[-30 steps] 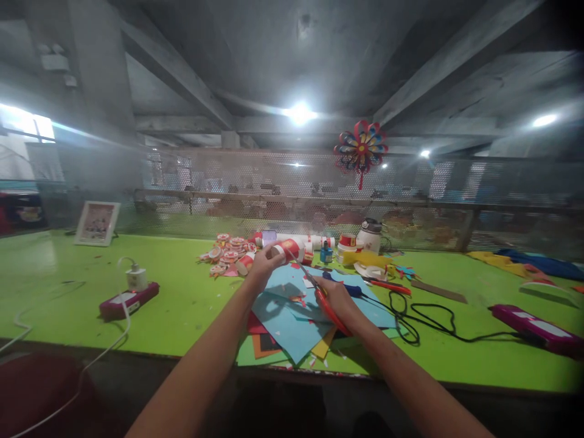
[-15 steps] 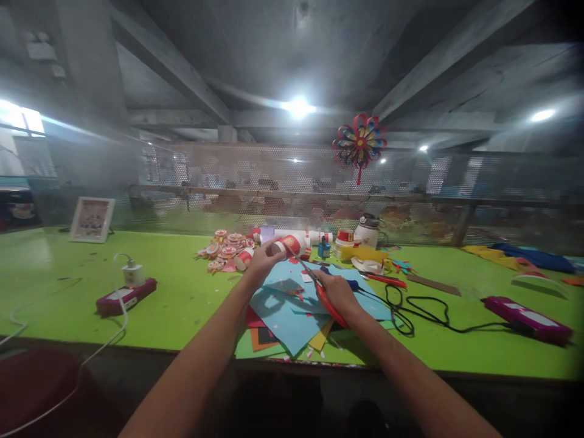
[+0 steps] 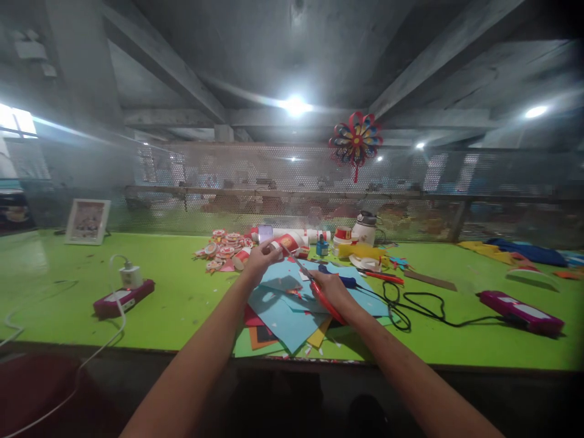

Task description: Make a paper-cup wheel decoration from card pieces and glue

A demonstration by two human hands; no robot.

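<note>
Between the fingers of my left hand (image 3: 261, 258) is a red-and-white paper cup (image 3: 288, 242), tilted on its side above the sheets. My right hand (image 3: 332, 291) is closed on the red handles of a pair of scissors (image 3: 325, 299). The scissor blades point up and left, with their tips at the cup; whether they are cutting into it I cannot tell. Beneath both hands lie light blue paper sheets (image 3: 285, 322) on top of other coloured sheets, with small paper scraps scattered over them.
Several cut red-and-white paper pieces (image 3: 223, 248) are piled at the back left. A blue-handled tool (image 3: 342, 278) with a black cord lies right of the sheets. Purple power strips (image 3: 520, 311) rest on both sides. Behind stand a blue bottle (image 3: 322, 246) and a white flask (image 3: 364, 231).
The cup has turned slightly in my left hand, and the scissors stay against it. The whole view has shifted a little.
</note>
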